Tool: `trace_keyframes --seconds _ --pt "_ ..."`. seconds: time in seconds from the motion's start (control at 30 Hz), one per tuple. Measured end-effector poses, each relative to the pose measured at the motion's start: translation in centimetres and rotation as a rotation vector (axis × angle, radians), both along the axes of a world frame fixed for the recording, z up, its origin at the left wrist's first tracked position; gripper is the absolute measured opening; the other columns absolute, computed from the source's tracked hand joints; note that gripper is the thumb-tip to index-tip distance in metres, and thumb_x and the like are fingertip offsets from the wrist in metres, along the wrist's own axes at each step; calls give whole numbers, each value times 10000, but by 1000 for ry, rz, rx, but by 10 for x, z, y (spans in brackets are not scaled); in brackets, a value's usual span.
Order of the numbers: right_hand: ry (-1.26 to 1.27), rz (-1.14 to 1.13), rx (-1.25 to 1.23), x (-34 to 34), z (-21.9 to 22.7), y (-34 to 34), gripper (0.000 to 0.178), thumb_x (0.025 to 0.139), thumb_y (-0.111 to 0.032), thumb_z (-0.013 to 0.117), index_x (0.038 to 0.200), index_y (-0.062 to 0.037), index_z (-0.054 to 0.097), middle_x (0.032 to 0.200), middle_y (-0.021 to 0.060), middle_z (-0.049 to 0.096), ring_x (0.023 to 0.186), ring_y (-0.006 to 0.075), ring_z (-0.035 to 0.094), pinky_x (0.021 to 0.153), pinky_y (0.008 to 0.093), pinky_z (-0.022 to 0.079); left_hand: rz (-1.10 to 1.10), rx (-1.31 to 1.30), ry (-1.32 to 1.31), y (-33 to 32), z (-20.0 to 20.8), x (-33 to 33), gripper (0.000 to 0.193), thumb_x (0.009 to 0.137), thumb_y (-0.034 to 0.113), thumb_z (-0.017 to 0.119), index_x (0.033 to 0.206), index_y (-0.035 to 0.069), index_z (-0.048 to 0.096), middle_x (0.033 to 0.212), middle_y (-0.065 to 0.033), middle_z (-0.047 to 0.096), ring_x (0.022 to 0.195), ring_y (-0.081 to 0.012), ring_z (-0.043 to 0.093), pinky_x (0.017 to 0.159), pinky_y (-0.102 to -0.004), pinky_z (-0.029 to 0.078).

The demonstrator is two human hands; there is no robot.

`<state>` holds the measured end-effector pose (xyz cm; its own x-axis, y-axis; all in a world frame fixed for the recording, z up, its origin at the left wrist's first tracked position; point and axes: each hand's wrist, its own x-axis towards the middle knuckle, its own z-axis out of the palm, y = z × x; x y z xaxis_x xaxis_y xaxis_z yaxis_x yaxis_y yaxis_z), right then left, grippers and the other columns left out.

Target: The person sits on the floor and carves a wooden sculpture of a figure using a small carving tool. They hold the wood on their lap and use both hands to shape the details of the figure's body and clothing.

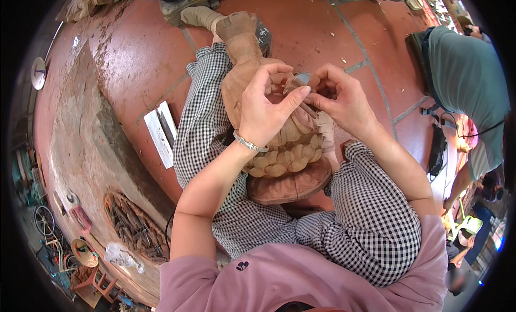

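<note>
A carved wooden statue (236,92) lies between my legs, its round base (290,186) with a ring of carved petals toward me. Above its middle, my left hand (271,102) is closed, thumb and fingers pinching a small bent grey-brown sheet (302,80) that looks like sandpaper. My right hand (339,97) pinches the same sheet from the other side, fingertips close to my left thumb. The hands partly cover the sheet and the carving beneath.
To the left, a white sheet with a dark strip (160,132) lies on red floor tiles, beside a thick wooden slab (86,151). On the slab are a basket of carving tools (134,226), a brush (80,218) and a clear plastic bag (123,257). Another person (467,75) is at right.
</note>
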<state>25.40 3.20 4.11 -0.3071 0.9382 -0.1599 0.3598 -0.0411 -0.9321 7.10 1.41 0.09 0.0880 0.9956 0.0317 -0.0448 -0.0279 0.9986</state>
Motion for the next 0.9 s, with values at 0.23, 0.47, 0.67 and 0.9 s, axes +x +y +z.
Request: trace_keyframes --seconds 0.23,0.47,0.67,0.9 --pt "139 15 -10 4 -5 0 157 892 -46 713 1025 16 658 891 34 691 798 70 640 717 234 548 -86 -187 -234 2 -1 -5 154 913 68 708 1034 -4 647 948 -34 693 860 -83 657 765 -214 549" --pt "227 -29 -180 11 -5 5 174 903 -68 708 1053 18 691 936 36 703 851 73 642 746 238 538 -35 -133 -237 2 -3 -5 124 917 62 698 1013 -2 653 908 -12 684 818 -58 641 725 -198 538" --pt "53 49 110 8 2 0 167 915 -95 707 1043 12 700 904 25 697 833 69 636 738 235 532 -72 -135 -131 0 -2 -5 105 913 54 698 996 5 656 909 -10 680 816 -57 638 726 -201 538" --pt "251 -17 -258 12 -1 5 172 907 -83 713 1044 21 695 887 27 694 817 67 637 742 222 536 -25 -38 -89 -1 0 -3 118 895 38 707 994 -6 661 922 -19 687 837 -78 658 732 -219 551"
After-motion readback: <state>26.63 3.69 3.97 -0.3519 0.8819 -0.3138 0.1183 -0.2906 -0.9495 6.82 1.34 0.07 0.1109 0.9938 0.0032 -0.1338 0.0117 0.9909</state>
